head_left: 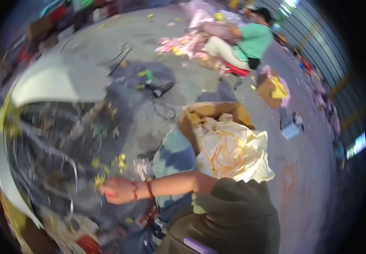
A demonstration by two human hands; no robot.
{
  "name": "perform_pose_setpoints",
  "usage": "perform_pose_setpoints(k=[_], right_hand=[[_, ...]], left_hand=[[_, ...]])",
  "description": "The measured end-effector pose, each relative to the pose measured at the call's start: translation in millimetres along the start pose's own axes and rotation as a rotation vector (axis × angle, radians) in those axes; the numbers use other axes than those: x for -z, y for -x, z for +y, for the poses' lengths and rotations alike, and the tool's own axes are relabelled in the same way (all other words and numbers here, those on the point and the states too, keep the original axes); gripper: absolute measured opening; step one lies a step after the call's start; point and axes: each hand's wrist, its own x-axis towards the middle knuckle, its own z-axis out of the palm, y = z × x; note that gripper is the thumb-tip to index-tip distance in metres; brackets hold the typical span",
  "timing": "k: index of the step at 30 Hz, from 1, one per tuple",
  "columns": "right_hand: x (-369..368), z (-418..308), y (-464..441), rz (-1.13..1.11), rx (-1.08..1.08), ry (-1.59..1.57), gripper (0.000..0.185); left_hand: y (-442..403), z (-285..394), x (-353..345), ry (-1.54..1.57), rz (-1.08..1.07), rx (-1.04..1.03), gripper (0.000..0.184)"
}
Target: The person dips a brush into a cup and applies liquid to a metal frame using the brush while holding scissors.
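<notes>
My right hand (117, 190), bare with beaded bands at the wrist, reaches leftward over a dark heap of scraps (119, 220). Its fingers look curled together, but blur hides what they hold, if anything. Small yellow pieces (100, 181) show right beside the fingertips. My left hand is not visible. Under the forearm is my blue jeans leg (174, 154). Past it, an open cardboard box (244, 113) holds crumpled cream-coloured sheets (233, 148).
A large round container with a pale rim (2, 169) and wire-like strips inside is at the left. A person in a green shirt (255, 40) sits on a red stool (237, 70) near pink scraps (187, 44). Another box (268, 91) stands to the right.
</notes>
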Motion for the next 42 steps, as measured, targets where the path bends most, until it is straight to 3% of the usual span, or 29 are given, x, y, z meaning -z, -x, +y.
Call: perform_pose_setpoints(k=[1,2,3,4,5,6,9,12,21,25,27,35,37,42], right_hand=[[33.2,-15.2,-1.8,-0.11,-0.209,-0.034,0.015],[28.5,2.4,5.1,0.003,-0.092,-0.018,0.017],[36.8,-6.3,7.6,0.063,-0.097,-0.017,0.018],[37.1,-6.7,9.5,0.054,-0.101,0.036,0.018],[36.7,-4.7,9.8,0.004,-0.025,0.057,0.017],[29.7,-6.2,8.1,0.041,0.009,0.027,0.016],[-1.2,-9.8,2.4,-0.052,-0.006,0.02,0.016],[-14.1,-20.4,-9.2,-0.027,0.086,-0.029,0.013],[-1.5,-15.1,-12.5,-0.046,0.104,0.044,0.017],[25.5,-9.8,4.2,0.026,0.047,0.137,0.015],[42.4,-12.2,3.4,-0.078,-0.004,0.199,0.017],[-20.9,-59.5,-2.1,-0.271,0.218,-0.079,0.018],[-45.7,-68.9,-2.7,-0.344,0.226,-0.067,0.018],[-78.3,-66.9,-15.3,-0.272,0.118,-0.107,0.017]], left_hand=[[2.1,-3.9,1.9,0.245,-0.103,-0.013,0.029],[3.0,-9.9,8.9,0.479,-0.175,-0.058,0.03],[13.3,-4.3,9.3,0.413,-0.28,0.01,0.019],[12.0,-2.8,8.7,0.55,-0.291,0.039,0.028],[34.7,15.0,-18.1,0.436,-0.007,0.036,0.023],[12.6,1.1,3.2,0.51,-0.2,0.017,0.025],[-7.1,-16.6,15.2,0.637,-0.361,-0.16,0.03],[-3.9,-15.8,17.3,0.667,-0.345,-0.17,0.031],[-5.4,-18.7,22.2,0.711,-0.301,-0.156,0.03],[-4.4,-20.9,27.6,0.691,-0.27,-0.18,0.03],[-4.2,-16.9,23.5,0.706,-0.279,-0.206,0.03],[4.2,-18.8,21.3,0.689,-0.319,-0.233,0.03],[3.9,-18.9,22.3,0.689,-0.332,-0.229,0.029],[-0.5,-17.6,24.0,0.703,-0.332,-0.214,0.028]])
